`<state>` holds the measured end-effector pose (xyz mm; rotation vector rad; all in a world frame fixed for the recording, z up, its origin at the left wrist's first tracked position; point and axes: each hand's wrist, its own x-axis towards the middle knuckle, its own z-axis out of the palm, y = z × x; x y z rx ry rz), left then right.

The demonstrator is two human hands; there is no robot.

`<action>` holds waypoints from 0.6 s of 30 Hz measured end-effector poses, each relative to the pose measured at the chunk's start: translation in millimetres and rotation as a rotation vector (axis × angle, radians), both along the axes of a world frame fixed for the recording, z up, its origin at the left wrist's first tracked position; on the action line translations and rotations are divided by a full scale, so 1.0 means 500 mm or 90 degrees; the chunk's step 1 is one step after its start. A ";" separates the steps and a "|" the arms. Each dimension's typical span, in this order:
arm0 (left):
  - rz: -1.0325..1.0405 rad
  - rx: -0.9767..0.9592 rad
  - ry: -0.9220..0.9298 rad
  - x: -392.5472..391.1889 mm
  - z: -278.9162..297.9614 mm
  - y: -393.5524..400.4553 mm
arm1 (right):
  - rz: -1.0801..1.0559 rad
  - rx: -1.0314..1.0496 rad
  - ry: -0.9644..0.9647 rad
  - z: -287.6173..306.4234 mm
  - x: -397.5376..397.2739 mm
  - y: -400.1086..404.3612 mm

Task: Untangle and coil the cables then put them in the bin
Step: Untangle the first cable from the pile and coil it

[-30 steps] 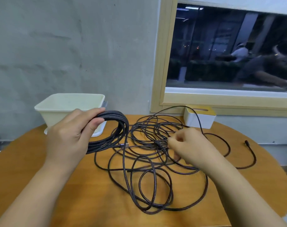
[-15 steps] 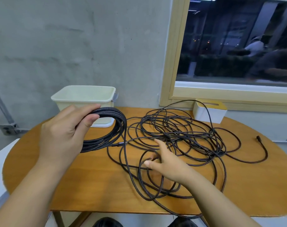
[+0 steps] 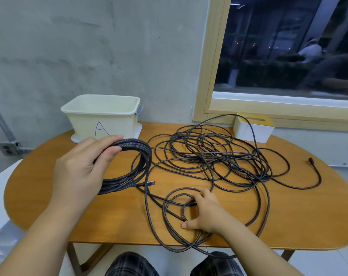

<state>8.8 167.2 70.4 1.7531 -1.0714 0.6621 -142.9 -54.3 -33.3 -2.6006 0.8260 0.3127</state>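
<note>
Head view showed the left hand (image 3: 77, 170) with its grip closed round a coiled cable (image 3: 129, 166), held above the desk (image 3: 50, 186) in front of the bin (image 3: 101, 116); the hand hid part of the coil. The right hand (image 3: 206, 213) lay on the tangled cable (image 3: 209, 162), fingers curled among loops, though whether they pinched a strand could not be told. One loop hung past the desk's near edge.
</note>
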 end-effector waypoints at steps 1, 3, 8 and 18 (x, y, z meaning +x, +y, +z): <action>-0.010 0.004 0.005 -0.003 -0.004 -0.004 | 0.009 -0.003 -0.002 -0.001 -0.002 0.001; -0.035 0.023 0.009 -0.009 -0.015 -0.012 | 0.036 -0.005 -0.011 0.000 -0.008 0.003; -0.079 0.081 0.013 -0.024 -0.050 -0.031 | 0.057 -0.019 -0.084 0.015 -0.033 -0.005; -0.024 0.084 -0.042 -0.043 -0.058 -0.065 | 0.049 -0.134 -0.101 0.051 -0.112 -0.070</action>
